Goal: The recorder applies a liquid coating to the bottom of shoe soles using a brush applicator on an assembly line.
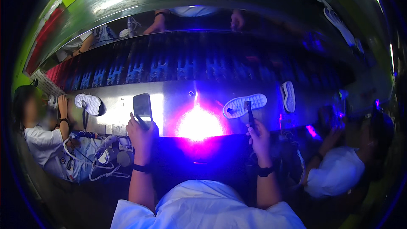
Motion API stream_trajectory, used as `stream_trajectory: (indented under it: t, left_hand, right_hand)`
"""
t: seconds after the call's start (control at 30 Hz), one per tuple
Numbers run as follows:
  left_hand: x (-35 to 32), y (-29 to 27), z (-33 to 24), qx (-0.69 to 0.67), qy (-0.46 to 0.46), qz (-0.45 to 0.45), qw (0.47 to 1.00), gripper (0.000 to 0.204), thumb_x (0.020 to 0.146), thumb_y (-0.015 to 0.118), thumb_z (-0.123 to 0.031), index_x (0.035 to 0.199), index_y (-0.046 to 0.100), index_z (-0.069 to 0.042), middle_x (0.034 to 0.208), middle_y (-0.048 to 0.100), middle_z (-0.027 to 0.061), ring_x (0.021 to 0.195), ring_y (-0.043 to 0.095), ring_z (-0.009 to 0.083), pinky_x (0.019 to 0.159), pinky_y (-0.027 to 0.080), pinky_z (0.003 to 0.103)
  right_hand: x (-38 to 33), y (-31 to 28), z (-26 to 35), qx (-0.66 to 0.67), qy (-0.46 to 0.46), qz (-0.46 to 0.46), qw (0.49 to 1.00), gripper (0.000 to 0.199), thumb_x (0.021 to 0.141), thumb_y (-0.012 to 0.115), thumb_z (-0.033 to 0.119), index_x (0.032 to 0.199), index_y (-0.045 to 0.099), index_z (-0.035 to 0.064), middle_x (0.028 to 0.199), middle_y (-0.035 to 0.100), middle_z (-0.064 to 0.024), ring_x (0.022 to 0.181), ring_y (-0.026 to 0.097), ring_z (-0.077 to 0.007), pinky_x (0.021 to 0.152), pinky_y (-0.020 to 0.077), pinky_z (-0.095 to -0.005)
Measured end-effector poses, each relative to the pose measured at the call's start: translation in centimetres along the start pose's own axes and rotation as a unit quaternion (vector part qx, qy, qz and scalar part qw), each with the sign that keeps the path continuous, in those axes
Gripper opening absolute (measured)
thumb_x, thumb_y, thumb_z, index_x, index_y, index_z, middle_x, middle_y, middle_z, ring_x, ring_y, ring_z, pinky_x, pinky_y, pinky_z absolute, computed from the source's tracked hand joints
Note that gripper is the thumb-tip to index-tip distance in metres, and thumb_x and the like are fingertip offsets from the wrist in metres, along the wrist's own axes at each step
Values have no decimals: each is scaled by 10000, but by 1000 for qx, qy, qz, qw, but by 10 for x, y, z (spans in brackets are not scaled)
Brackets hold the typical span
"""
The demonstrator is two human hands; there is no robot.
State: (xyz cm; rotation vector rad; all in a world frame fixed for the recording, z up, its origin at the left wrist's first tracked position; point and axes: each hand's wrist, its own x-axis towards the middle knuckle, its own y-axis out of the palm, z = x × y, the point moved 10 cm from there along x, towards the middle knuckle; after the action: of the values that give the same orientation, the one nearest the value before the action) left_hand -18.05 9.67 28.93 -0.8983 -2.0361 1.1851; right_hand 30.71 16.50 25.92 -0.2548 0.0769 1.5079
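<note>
A dark rectangular phone (142, 106) stands upright at centre left of the frame, clamped in the grip of the person's left hand (142, 135). At centre right, the right hand (258, 138) closes its grip on a thin dark tool handle (250, 114), whose tip touches a white shoe sole with a studded tread (245, 105) lying on the shiny metal surface (169, 101). A bright violet glare (198, 123) burns on the surface between the hands. A second white sole (288, 96) rests just right; another (88, 103) lies at left near a seated co-worker's arm (63, 114). Both wrists wear dark bands.
</note>
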Motion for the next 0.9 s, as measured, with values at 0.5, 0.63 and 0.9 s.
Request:
stream_trajectory:
  t: [0.5, 0.63, 0.9]
  left_hand:
    - [-81, -40, -214, -558, 95, 289, 772, 90, 866, 763, -44, 922, 723, 14, 929, 723, 108, 897, 678, 190, 813, 533, 321]
    - [-81, -85, -255, -481, 293, 88, 821, 205, 759, 833, -1, 946, 758, -43, 896, 714, 86, 839, 672, 230, 760, 531, 346]
    - [-115, -85, -275, -369, 350, 5, 861, 267, 704, 865, -37, 946, 775, -103, 915, 676, 49, 820, 638, 214, 725, 490, 352]
  right_hand:
    - [-81, -5, 75, 83, -21, 25, 996, 430, 978, 675, 108, 1383, 579, 0, 1057, 717, -56, 737, 590, -46, 603, 469, -202]
    - [-95, -1, 91, 45, -63, 36, 996, 429, 971, 693, 105, 1373, 588, -4, 1050, 725, -61, 747, 598, -46, 603, 470, -200]
    - [-106, -3, 85, 81, -18, 37, 996, 426, 961, 702, 61, 1367, 591, -11, 1039, 735, -66, 706, 583, -35, 540, 440, -184]
